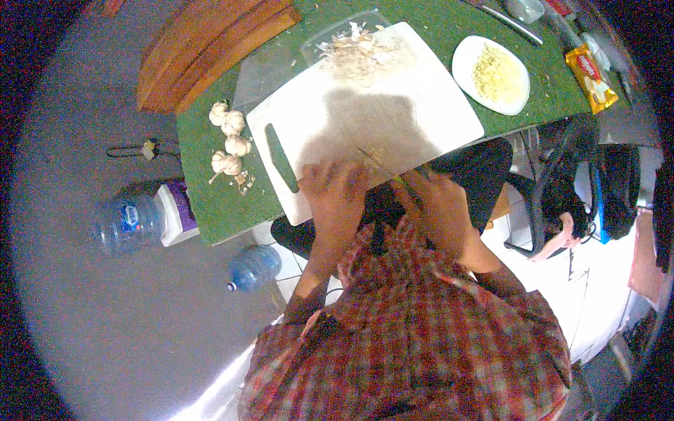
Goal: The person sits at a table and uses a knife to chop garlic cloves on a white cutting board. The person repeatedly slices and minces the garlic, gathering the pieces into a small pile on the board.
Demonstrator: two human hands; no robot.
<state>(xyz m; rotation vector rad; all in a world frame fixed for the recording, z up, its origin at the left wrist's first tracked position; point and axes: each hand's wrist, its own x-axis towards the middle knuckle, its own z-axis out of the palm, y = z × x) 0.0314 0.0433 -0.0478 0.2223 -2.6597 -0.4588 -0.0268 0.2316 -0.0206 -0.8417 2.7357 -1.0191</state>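
Observation:
A white plastic cutting board lies on the green-covered table in front of me, with my shadow across it. My right hand is at the board's near edge, closed around a small knife. The knife's thin blade points up and left over the board, and a bit of yellow-green handle shows. My left hand rests on the near left part of the board, fingers curled down; whatever may be under them is hidden. A heap of garlic skins covers the board's far end.
Several garlic bulbs sit left of the board. On the right is a white plate of chopped garlic, with a yellow snack packet beyond. A clear plastic tray lies behind. Large water bottles stand below the table.

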